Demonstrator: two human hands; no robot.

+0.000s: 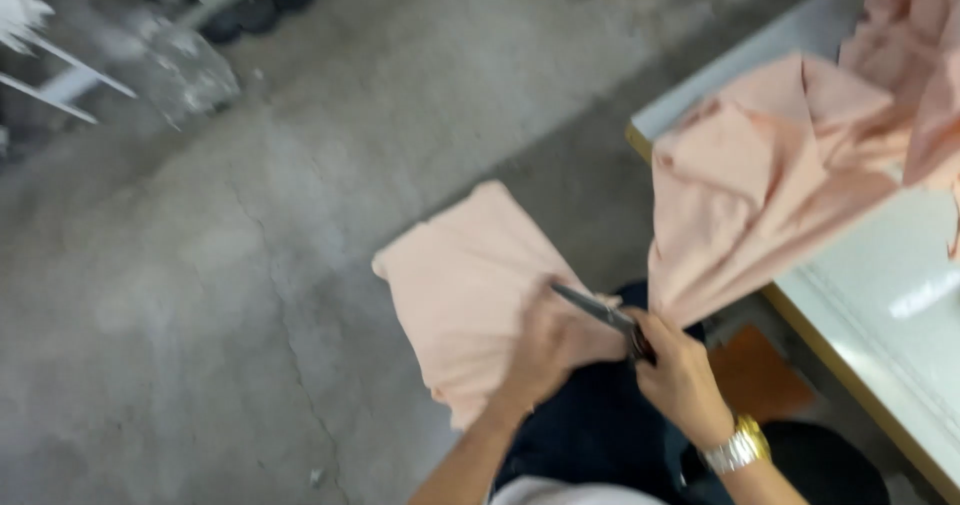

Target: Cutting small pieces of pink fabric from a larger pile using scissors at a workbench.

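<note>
Nearest item: dark trousers (pixel 590 430) of the person, sitting at the bottom edge, with a strip of white shirt hem (pixel 560 492) showing below them.

Right hand (pixel 680 375): wearing a gold and silver wristwatch (pixel 738 448), closing around the handles of a pair of scissors (pixel 600 315). Blades are pointing up and to the left, lying against the cloth; whether they are parted is too blurred to tell.

Left hand (pixel 550 345): fingers curling shut, gripping a peach-coloured cloth piece (pixel 465 285) just left of the scissors. This cloth is hanging over the lap, spreading out to the left above the floor.

Orange-brown object (pixel 760 373): lying low to the right of the right hand, beside the table edge; kind not discernible.

Table (pixel 900 295): white top with a yellowish edge, running along the right side.

Peach fabric heap (pixel 780 165): lying crumpled on the table, one fold drooping over the near edge toward the right hand.

Concrete floor (pixel 250 265): grey, cracked, filling the left and middle.

Metal frame (pixel 120 55): standing far left, blurred, with dark wheels (pixel 260 0) beside it.
</note>
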